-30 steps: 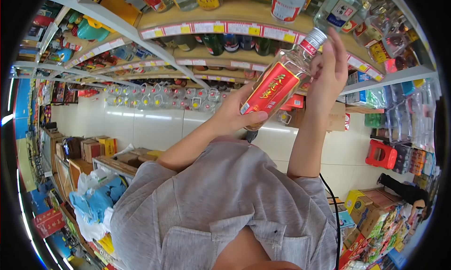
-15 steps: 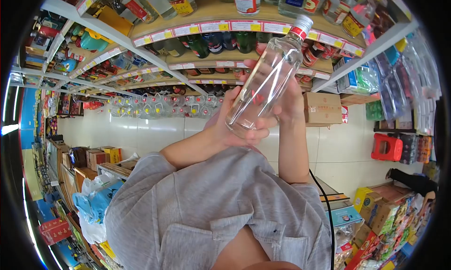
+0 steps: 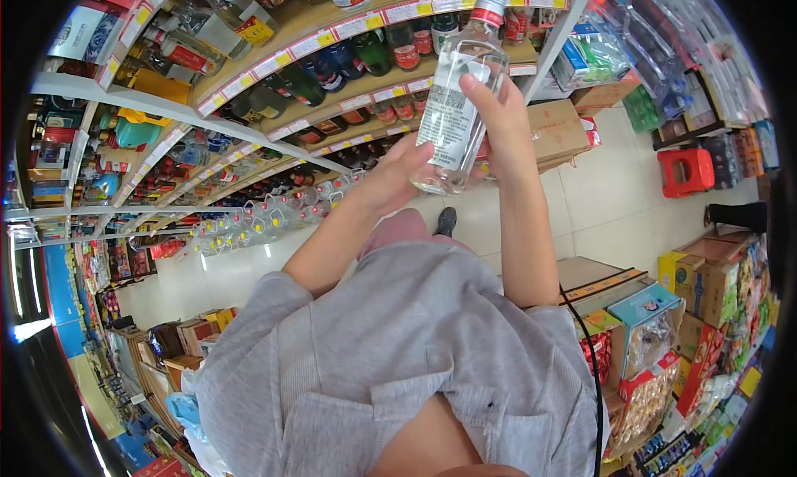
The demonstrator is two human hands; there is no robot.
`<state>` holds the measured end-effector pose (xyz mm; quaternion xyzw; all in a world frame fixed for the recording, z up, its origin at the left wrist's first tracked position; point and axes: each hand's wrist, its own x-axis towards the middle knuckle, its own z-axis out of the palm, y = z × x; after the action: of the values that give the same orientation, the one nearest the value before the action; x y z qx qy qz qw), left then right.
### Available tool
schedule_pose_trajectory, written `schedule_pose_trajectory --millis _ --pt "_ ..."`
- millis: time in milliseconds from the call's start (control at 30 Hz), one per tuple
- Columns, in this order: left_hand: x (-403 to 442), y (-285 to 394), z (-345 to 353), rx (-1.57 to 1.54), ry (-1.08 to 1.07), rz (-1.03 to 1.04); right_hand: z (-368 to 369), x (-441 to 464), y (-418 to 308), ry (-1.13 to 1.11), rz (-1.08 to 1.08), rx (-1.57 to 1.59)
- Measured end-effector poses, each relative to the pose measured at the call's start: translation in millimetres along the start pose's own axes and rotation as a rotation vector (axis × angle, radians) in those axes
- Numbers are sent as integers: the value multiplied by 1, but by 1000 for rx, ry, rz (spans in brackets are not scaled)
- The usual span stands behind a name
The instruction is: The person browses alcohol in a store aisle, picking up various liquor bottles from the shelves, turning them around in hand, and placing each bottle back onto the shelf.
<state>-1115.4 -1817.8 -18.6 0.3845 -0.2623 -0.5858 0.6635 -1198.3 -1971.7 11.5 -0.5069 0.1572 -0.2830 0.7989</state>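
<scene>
A clear glass bottle [image 3: 452, 116] with a silver cap and a red neck band is held up in front of the shelves, tilted a little to the right. Its white back label, with small print and a square code, faces me. My right hand [image 3: 503, 124] grips its right side, the thumb lying on the glass near the label's top. Round the lower left side is my left hand [image 3: 393, 176], its thumb at the label's lower edge. The fingers behind the bottle are mostly hidden.
Shelves of bottles [image 3: 374, 24] with price tags curve across the top. Large clear jugs [image 3: 274, 214] line the floor at left. A cardboard box [image 3: 556, 132] and a red stool [image 3: 685, 173] stand at right. Boxed goods [image 3: 706, 290] fill the lower right, near a person's dark-clothed leg [image 3: 739, 217].
The bottle has turned from its red front label to its white back label and is more upright. My right hand has moved from the cap to the side. The view has swung right.
</scene>
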Motion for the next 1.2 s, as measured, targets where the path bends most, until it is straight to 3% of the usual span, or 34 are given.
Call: schedule_pose_trajectory --millis 167,400,600,1033,1200 --pt "-13 -29 10 -2 65 83 -1 -23 4 -18 -48 -69" --pt "-47 -57 25 0 60 92 -16 -67 21 -86 77 33" --pt "-64 -54 35 -53 56 110 2 -86 10 -77 19 -44" --pt "-62 -48 9 -114 65 112 15 -62 27 -120 134 -88" --pt "-45 -54 -18 -139 111 71 23 -39 44 -15 188 -150"
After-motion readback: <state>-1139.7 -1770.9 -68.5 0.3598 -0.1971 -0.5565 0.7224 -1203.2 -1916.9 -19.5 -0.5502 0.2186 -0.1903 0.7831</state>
